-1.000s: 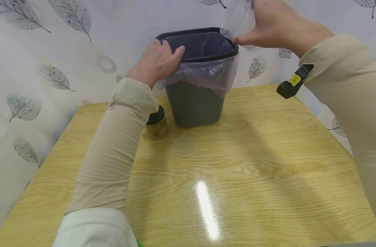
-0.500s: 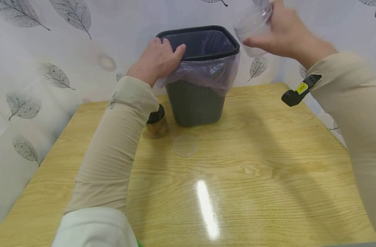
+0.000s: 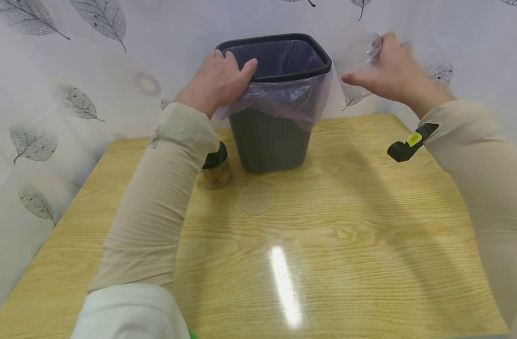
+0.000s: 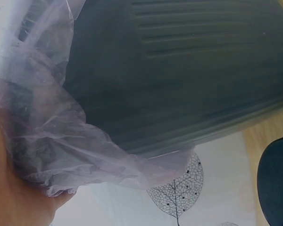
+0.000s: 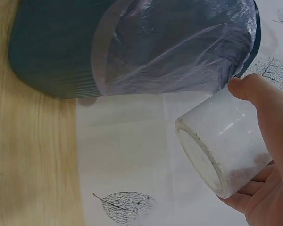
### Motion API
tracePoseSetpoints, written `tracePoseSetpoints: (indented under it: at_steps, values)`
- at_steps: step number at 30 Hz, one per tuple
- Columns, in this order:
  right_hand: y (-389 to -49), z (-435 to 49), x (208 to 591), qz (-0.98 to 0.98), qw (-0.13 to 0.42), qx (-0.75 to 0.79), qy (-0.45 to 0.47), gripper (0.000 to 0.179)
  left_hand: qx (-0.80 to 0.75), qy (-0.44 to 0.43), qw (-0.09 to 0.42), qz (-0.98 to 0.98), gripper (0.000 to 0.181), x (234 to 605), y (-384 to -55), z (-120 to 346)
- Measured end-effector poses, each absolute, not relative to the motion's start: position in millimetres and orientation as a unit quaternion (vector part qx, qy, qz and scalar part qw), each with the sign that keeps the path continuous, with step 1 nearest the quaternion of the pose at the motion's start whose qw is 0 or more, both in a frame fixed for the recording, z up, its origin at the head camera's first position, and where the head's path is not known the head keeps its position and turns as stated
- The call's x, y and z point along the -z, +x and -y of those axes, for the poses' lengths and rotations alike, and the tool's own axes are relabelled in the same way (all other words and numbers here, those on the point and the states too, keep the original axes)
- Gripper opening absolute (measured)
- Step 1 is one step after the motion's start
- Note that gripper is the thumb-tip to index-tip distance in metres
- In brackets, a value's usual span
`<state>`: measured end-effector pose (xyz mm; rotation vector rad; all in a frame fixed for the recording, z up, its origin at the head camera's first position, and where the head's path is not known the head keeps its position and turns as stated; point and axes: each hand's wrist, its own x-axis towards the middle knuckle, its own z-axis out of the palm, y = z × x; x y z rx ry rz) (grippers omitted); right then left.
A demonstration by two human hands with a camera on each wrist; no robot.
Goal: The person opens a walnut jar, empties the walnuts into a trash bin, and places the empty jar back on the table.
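Note:
A dark grey trash bin (image 3: 268,141) stands at the back of the table, lined with a thin purple plastic bag (image 3: 283,101) folded over its rim. My left hand (image 3: 217,82) grips the bin's left rim, fingers hooked over the edge; in the left wrist view the bag (image 4: 61,136) bunches beside that hand. To the right of the bin, my right hand (image 3: 396,75) holds a clear plastic jar (image 3: 356,59) in the air, tilted. The right wrist view shows the jar's round base (image 5: 198,157), with thumb and fingers on opposite sides.
A small jar with a black lid (image 3: 216,165) and brownish contents stands left of the bin, partly behind my left sleeve. A clear round disc (image 3: 256,199) lies on the wooden table (image 3: 347,282) before the bin. A leaf-patterned wall covering (image 3: 156,47) backs the table.
My right hand has carried the clear jar from over the bin's right rim to the right and downward. The left hand keeps its hold on the rim.

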<state>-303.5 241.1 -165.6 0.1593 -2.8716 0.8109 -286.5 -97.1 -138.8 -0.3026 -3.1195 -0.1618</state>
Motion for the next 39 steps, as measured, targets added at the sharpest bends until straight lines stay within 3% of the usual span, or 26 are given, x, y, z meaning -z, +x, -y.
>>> tracePoseSetpoints:
  at_steps: [10, 18, 23, 39]
  values:
    - [-304.8, -248.0, 195.9, 0.955, 0.070, -0.282, 0.062, 0.106, 0.040, -0.092, -0.002, 0.995, 0.085, 139.7, -285.6, 95.6]
    - [-311.7, -246.6, 223.0, 0.936, 0.107, -0.312, 0.121, 0.072, 0.029, -0.089, -0.006, 0.996, 0.085, 139.6, -287.8, 95.3]
    - [-313.6, -246.1, 238.5, 0.933, 0.110, -0.317, 0.132, 0.065, 0.031, -0.084, -0.009, 0.996, 0.086, 139.0, -287.8, 94.6]
    - [-310.1, -247.4, 266.8, 0.950, 0.016, -0.299, 0.087, 0.078, 0.026, -0.083, -0.007, 0.996, 0.085, 138.9, -286.2, 94.3]
